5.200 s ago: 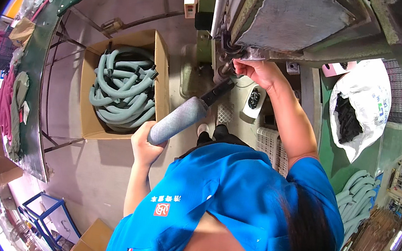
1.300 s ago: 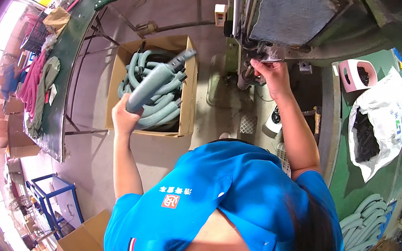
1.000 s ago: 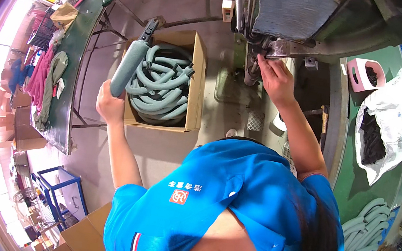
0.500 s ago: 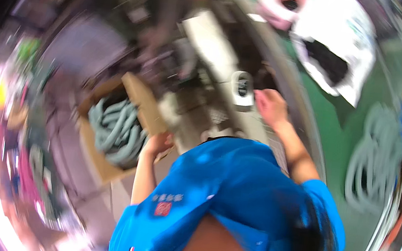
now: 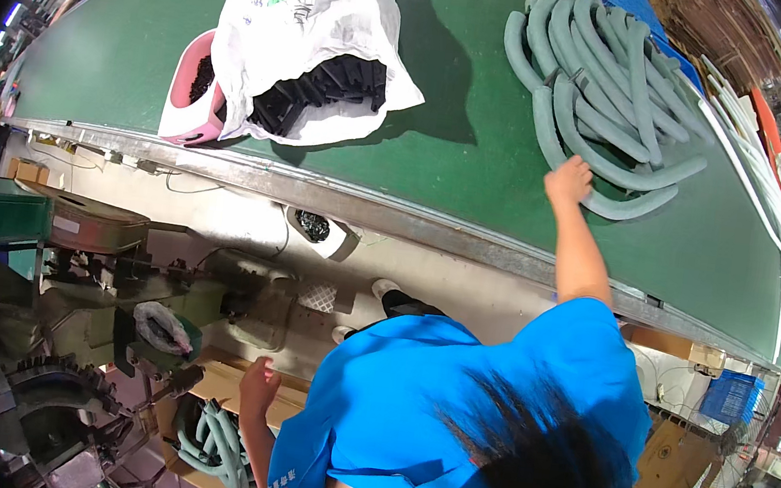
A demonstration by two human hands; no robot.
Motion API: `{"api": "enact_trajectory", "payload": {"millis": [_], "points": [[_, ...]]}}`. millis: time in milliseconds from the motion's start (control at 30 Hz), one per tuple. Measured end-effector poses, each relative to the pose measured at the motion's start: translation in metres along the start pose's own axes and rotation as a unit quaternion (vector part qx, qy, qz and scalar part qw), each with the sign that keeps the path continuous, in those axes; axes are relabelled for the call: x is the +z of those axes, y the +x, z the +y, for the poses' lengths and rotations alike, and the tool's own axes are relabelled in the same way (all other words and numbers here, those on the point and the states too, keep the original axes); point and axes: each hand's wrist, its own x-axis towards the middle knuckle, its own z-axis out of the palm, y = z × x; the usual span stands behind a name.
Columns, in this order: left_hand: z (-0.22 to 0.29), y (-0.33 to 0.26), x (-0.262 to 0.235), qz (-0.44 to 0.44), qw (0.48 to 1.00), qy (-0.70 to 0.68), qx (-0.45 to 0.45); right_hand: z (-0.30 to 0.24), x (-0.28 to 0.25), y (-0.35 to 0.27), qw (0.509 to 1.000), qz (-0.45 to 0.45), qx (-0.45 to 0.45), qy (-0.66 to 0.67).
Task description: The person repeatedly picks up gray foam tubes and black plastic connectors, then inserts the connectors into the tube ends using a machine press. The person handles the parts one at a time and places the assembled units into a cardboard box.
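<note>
Nearest the green table (image 5: 403, 138), on its near side, the left hand (image 5: 258, 386) hangs empty with fingers loosely curled, just above a cardboard box (image 5: 225, 399) holding coiled hoses. Across the table edge, the right hand (image 5: 569, 180) rests on the pile of grey-green hoses (image 5: 595, 84), fingers bent over the nearest one; whether they grip it cannot be told. That hose runs crosswise beyond the fingertips. The hoses are long, ribbed, curved. A white sack (image 5: 306, 19) lies well left of them.

Hoses (image 5: 605, 85) piled on tabletop (image 5: 439, 162), right; sack (image 5: 305, 29) on it, left, tub (image 5: 190, 93) beside; box (image 5: 213, 417) below by machine (image 5: 100, 306).
</note>
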Motion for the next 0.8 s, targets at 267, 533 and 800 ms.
{"api": "enact_trajectory", "payload": {"millis": [267, 533, 800], "points": [[0.17, 0.052, -0.037, -0.104, 0.921, -0.296, 0.23, -0.045, -0.092, -0.011, 0.86, -0.216, -0.346, 0.306], [0.292, 0.008, -0.117, 0.205, 0.661, -0.657, 0.301, -0.152, -0.185, -0.238, 0.583, 0.026, -0.76, 0.284], [0.144, -0.188, -0.141, 0.334, 0.792, -0.454, 0.235, -0.288, -0.126, -0.138, 0.635, -0.084, -0.641, 0.422]]}}
